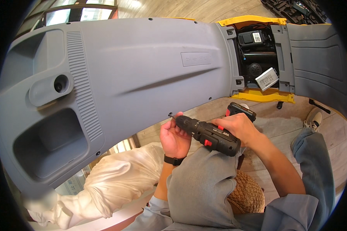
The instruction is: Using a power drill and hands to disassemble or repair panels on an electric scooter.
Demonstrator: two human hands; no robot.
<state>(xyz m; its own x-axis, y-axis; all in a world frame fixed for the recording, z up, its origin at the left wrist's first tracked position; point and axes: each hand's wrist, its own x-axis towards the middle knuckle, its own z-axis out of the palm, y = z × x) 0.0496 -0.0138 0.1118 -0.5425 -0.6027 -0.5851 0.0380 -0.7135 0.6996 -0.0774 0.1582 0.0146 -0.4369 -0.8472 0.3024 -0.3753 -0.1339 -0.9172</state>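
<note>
My right hand (240,126) is wrapped round the handle of a black cordless drill (219,140) with red switches. The drill's chuck points left, toward the near edge of a large grey plastic cover (150,69). Its thin bit (173,116) meets a dark screw hole at that edge; whether a screw sits there is too small to tell. My left hand (176,138), with a black wristband, is palm up, its fingertips closed about the bit just ahead of the chuck. The battery (241,111) shows beyond my right hand.
Right of the cover, an open bay (258,56) framed in yellow holds wiring, black parts and a tilted silver box (267,79). A grey padded section (316,57) adjoins it. A white draped statue (119,177) lies below left. An open black tool case (297,10) rests on the floor.
</note>
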